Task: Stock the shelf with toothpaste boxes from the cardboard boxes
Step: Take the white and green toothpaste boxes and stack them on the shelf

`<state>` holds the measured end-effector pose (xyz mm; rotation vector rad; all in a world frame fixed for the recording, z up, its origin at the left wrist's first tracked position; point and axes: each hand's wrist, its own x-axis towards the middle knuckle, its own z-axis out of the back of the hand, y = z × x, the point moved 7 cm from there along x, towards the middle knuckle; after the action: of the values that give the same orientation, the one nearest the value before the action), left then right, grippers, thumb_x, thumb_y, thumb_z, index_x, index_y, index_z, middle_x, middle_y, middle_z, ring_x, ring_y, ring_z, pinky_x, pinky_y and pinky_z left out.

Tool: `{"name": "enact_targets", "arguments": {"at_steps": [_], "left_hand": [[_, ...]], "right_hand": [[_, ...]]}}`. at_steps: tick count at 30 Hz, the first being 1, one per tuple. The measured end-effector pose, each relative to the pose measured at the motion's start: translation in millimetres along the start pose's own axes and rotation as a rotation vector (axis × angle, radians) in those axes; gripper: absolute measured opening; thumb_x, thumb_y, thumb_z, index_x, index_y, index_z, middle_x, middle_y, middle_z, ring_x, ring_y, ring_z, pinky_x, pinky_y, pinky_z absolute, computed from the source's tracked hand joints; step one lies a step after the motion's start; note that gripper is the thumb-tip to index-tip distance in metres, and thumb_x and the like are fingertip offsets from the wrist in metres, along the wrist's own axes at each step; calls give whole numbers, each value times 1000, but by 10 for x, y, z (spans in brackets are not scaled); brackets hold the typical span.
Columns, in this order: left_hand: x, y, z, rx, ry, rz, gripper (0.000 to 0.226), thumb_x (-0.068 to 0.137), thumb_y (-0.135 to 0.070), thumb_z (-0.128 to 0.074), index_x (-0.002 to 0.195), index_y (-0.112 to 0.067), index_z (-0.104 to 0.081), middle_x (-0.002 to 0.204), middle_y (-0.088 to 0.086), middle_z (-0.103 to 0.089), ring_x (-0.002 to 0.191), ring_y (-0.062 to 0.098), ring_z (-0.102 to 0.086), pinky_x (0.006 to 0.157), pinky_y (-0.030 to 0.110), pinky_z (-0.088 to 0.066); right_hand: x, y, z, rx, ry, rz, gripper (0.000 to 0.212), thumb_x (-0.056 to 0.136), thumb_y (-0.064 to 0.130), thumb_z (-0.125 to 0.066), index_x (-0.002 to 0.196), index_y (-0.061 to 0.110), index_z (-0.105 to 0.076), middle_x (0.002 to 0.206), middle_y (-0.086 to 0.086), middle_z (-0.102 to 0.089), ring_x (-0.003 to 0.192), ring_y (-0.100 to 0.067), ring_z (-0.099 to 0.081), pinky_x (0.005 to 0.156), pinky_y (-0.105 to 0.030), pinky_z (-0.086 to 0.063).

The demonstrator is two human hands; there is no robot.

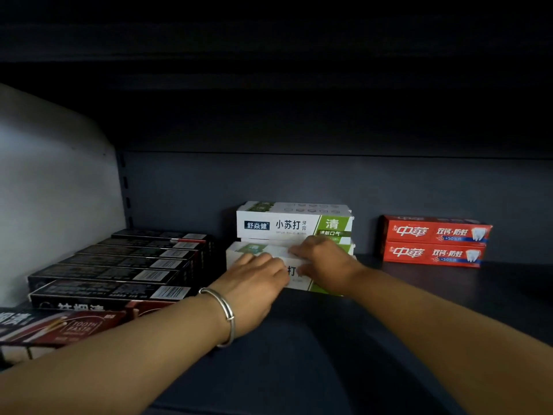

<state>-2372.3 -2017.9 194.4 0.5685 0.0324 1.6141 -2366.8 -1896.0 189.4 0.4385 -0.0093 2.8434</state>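
Observation:
A white and green toothpaste box (pixel 257 250) lies lengthwise on the dark shelf (pixel 299 354), right in front of a stack of two matching boxes (pixel 293 224). Both of my hands are on the front box. My left hand (pixel 254 274), with a silver bangle on the wrist, covers its left front, fingers bent over the face. My right hand (pixel 323 262) grips it near the middle, fingers on top and thumb on the front. Most of the box's print is hidden by the hands.
Two red toothpaste boxes (pixel 434 242) are stacked at the back right. Several black boxes (pixel 119 265) lie in a row on the left beside a white side panel (pixel 45 190), with a red and black box (pixel 59 324) nearest me. The upper shelf overhangs darkly.

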Motion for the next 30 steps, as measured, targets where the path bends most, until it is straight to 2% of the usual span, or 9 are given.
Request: {"name": "enact_targets", "arguments": {"at_steps": [2,4,13,19,30], "left_hand": [[29,18,-93,3,52,21,40,83,-3,-44,121,-16,-47,124,0,-44,117,20,-38,99,29,-30],[74,63,-157,-12,78,60,43,83,-4,-44,124,-16,-45,127,0,-43,119,20,-36,100,29,-29],[133,107,-272,-62,122,102,46,84,-3,-46,126,-21,-44,129,-3,-43,120,17,-37,99,26,-28],[141,98,-298,-103,143,118,44,85,-3,-45,125,-20,-45,128,-3,-44,119,17,-37,98,25,-27],[218,40,-328,-120,156,135,43,86,-2,-43,125,-20,-47,130,-2,-45,122,18,-37,102,27,-28]], "right_hand": [[22,-4,16,-89,-44,-1,47,91,19,-56,137,19,-46,132,-7,-46,124,-25,-37,107,-36,-35],[54,2,13,-151,-53,-5,48,92,15,-54,138,19,-44,136,-5,-42,126,-25,-33,107,-36,-34],[86,-20,-35,-252,-62,-112,44,89,6,-50,133,10,-45,134,-8,-42,126,-27,-33,104,-40,-37],[50,-42,12,-280,-88,-148,42,87,6,-51,128,13,-48,133,-8,-40,126,-27,-32,98,-39,-36],[44,-27,23,-255,-85,-155,44,89,7,-50,132,15,-46,135,-8,-38,127,-28,-31,101,-42,-36]]}}
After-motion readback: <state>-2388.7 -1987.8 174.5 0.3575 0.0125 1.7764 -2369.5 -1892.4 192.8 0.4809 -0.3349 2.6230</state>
